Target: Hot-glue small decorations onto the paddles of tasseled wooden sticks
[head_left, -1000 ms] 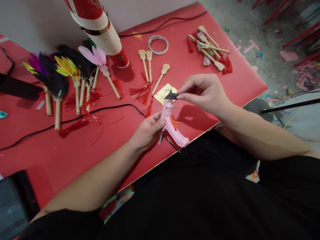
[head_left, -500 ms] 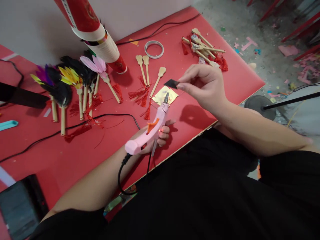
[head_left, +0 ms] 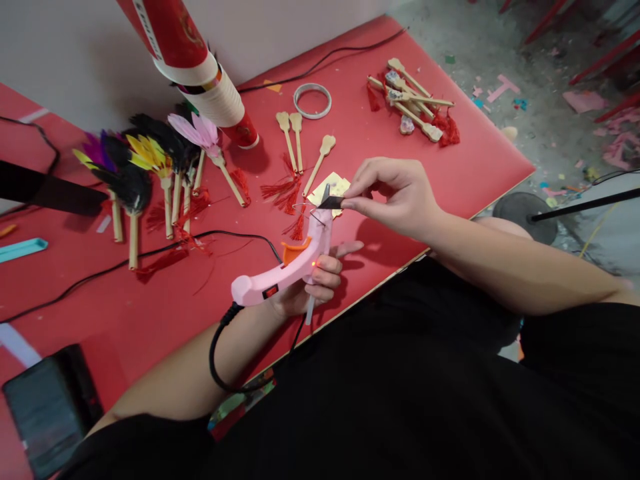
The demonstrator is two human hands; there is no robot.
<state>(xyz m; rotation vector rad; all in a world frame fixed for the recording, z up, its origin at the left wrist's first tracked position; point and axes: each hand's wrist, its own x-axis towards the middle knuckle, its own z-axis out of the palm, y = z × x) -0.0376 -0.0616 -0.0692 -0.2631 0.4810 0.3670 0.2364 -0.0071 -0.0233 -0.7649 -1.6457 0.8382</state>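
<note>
My left hand (head_left: 323,280) is wrapped round a pink glue gun (head_left: 280,270) with an orange trigger and a lit red light. A glue stick pokes out below its body. Between thumb and fingertips, my right hand (head_left: 395,193) pinches a small flat black piece (head_left: 330,202) right at the gun's metal nozzle; whether they touch I cannot tell. Behind the nozzle lies a small yellow paper (head_left: 334,183) with smudges on it. Close by on the table are a few wooden sticks (head_left: 320,163) with rounded ends and red tassels (head_left: 285,190).
On the red table (head_left: 425,180), feathered sticks (head_left: 150,173) stand at left beside stacked paper cups (head_left: 215,100). A tape roll (head_left: 313,101) and a pile of tasselled sticks (head_left: 415,100) lie farther back. A black cable (head_left: 220,232) crosses the left side, near a phone (head_left: 47,407).
My right hand has moved left and down, bringing the black piece to the nozzle. The glue gun has tilted, with its back end shifted left and its nozzle pointing more upward in view.
</note>
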